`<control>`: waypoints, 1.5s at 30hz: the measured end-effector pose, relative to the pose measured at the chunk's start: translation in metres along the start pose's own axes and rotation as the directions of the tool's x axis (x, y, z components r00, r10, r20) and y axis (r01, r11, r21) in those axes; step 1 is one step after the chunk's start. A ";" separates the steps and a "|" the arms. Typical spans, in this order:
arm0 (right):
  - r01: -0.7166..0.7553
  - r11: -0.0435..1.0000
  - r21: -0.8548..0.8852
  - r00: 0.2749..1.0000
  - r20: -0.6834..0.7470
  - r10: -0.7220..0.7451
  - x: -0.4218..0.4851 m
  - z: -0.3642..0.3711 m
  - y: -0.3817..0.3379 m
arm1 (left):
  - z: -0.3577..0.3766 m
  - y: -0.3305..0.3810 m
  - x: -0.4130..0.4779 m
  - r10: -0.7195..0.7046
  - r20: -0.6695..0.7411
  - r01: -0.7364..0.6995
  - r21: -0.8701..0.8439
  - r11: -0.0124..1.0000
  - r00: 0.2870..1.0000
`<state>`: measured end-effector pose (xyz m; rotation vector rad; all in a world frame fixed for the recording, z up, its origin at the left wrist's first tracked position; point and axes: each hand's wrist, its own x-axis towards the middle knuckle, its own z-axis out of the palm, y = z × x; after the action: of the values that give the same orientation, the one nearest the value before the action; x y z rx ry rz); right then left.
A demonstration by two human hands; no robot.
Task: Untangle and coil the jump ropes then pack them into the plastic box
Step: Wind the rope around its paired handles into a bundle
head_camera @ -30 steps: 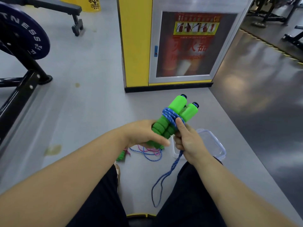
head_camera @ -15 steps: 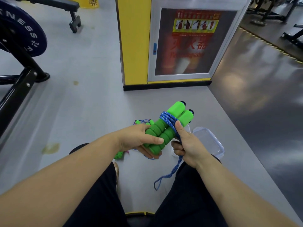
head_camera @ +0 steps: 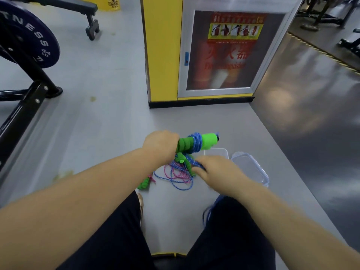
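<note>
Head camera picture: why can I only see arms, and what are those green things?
The camera sits on a person's head, looking down, so you see only their arms and legs. No machine, just two hands. The left hand grips green handles wound with blue rope. The right hand is blurry, near that rope; I can't tell if it holds it. On the floor lie tangled ropes, a loose handle, a box and probably its lid.
</note>
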<state>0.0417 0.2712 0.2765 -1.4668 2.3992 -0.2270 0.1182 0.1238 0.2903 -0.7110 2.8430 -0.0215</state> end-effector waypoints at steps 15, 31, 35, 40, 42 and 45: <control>-0.024 0.936 0.352 0.964 -0.240 0.115 0.009 -0.026 0.066 | 0.002 -0.017 -0.027 0.348 -0.238 -0.421 -0.563 0.711 0.907; 0.174 0.970 -0.169 0.980 -0.063 -0.187 -0.015 -0.017 0.008 | 0.040 -0.013 -0.009 -0.067 -0.064 0.050 -0.240 0.970 0.996; 0.274 0.926 -0.260 0.946 -0.098 -0.308 0.007 -0.060 0.020 | 0.038 0.000 -0.015 0.171 -0.077 -0.174 -0.029 0.984 0.982; 0.313 0.901 0.301 0.948 -0.042 -0.316 0.019 -0.084 0.032 | 0.023 0.000 -0.021 0.441 -0.203 -0.475 -0.161 0.865 0.874; 0.168 0.837 0.520 0.977 0.027 -0.213 0.020 -0.079 0.039 | 0.024 -0.007 -0.024 0.481 -0.326 -0.573 -0.310 0.759 0.814; -0.132 0.591 0.795 0.991 0.128 0.049 0.018 -0.042 0.067 | 0.022 -0.008 -0.034 0.383 -0.371 -0.533 -0.624 0.572 0.846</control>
<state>-0.0371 0.2845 0.2928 -0.8707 1.8361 -1.0451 0.1562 0.1331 0.2763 -0.0047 3.0921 1.2245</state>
